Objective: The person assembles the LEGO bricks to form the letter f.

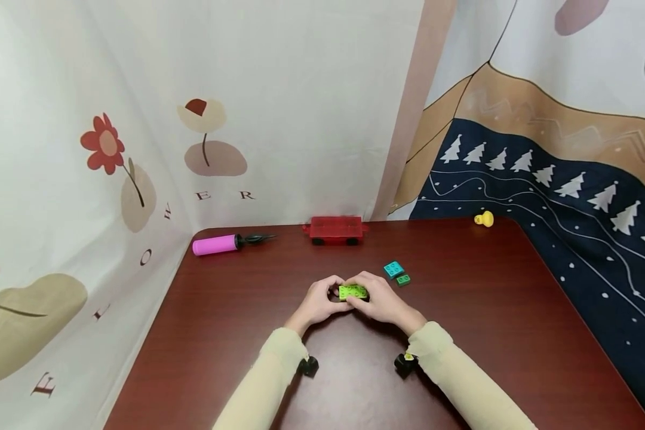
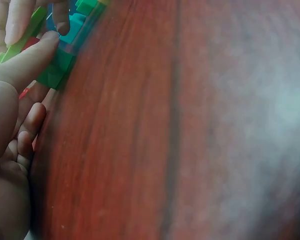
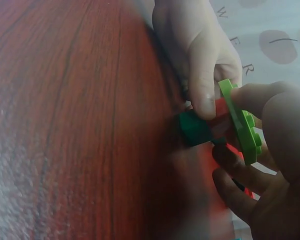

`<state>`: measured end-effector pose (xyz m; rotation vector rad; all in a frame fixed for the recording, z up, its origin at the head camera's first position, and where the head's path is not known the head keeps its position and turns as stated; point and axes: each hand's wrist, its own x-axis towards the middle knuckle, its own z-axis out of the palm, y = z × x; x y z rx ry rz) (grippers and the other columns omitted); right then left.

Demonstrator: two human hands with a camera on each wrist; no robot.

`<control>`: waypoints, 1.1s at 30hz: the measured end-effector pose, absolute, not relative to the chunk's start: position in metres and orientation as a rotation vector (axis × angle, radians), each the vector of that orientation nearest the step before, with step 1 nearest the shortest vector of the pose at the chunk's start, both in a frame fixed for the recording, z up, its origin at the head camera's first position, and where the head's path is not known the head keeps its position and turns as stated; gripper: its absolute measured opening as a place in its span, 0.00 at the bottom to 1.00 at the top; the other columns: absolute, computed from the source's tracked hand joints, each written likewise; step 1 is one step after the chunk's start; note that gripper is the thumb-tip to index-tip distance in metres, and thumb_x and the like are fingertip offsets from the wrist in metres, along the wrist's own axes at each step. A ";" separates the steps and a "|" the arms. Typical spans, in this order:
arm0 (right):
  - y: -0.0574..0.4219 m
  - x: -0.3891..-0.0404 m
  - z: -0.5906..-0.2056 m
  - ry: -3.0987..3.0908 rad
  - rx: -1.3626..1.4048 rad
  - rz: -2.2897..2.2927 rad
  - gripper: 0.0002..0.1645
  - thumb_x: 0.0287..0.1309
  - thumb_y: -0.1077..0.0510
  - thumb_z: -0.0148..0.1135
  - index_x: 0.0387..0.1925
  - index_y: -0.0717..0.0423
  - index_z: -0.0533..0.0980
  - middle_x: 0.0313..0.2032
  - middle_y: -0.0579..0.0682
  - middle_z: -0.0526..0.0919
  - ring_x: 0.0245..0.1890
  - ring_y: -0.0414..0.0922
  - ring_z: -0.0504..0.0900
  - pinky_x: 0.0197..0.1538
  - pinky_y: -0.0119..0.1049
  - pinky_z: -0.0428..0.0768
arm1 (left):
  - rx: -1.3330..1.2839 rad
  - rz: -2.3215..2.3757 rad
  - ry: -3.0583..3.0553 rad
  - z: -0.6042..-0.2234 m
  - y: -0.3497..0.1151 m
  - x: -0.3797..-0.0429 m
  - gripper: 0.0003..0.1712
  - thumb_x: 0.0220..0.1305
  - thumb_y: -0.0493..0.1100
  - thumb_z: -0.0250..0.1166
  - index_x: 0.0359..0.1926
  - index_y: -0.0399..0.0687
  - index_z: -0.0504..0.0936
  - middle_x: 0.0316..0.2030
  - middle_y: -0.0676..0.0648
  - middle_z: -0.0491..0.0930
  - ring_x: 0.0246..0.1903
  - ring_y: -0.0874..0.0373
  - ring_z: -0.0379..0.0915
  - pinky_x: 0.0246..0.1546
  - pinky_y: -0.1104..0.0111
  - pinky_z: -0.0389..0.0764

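Both hands meet around a small stack of toy building bricks near the middle of the table. On top is a lime green studded brick (image 1: 352,292). In the right wrist view a red brick (image 3: 221,110) shows under it, then a dark green brick (image 3: 195,127) nearest the tabletop. The left hand (image 1: 319,300) grips the stack from the left, its thumb against the lower bricks. From the right, the right hand (image 1: 381,298) pinches the lime brick, thumb on its studded side. Fingers hide part of the stack. A teal brick (image 1: 393,269) and a small green brick (image 1: 403,279) lie beyond the right hand.
A red toy wagon (image 1: 336,230) with black wheels stands at the table's back edge. Left of it lies a pink hand pump (image 1: 215,245) with a black nozzle. A yellow knobbed piece (image 1: 484,218) sits at the back right. Printed curtains hang behind the brown table (image 1: 489,334).
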<state>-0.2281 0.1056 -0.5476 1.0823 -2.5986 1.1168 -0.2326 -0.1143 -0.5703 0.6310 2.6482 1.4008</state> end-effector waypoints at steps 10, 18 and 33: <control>0.107 -0.224 -0.543 -2.659 1.030 1.132 0.19 0.68 0.52 0.71 0.57 0.51 0.84 0.49 0.47 0.83 0.47 0.42 0.81 0.49 0.39 0.82 | 0.660 1.576 2.493 -0.572 -0.118 -0.233 0.23 0.58 0.42 0.81 0.53 0.50 0.84 0.38 0.51 0.83 0.38 0.57 0.77 0.40 0.69 0.77; 0.108 -0.224 -0.542 -2.668 1.012 1.161 0.18 0.71 0.51 0.68 0.58 0.50 0.84 0.49 0.47 0.82 0.46 0.41 0.80 0.48 0.38 0.81 | 0.639 1.685 2.424 -0.572 -0.117 -0.234 0.20 0.60 0.41 0.79 0.52 0.48 0.84 0.39 0.47 0.86 0.38 0.48 0.79 0.39 0.69 0.77; 0.154 -0.233 -0.530 -2.597 0.763 1.143 0.19 0.69 0.55 0.71 0.56 0.59 0.83 0.47 0.53 0.85 0.43 0.46 0.85 0.46 0.44 0.86 | 0.599 1.635 2.436 -0.570 -0.118 -0.231 0.17 0.61 0.45 0.80 0.49 0.55 0.85 0.34 0.52 0.82 0.33 0.58 0.76 0.35 0.68 0.77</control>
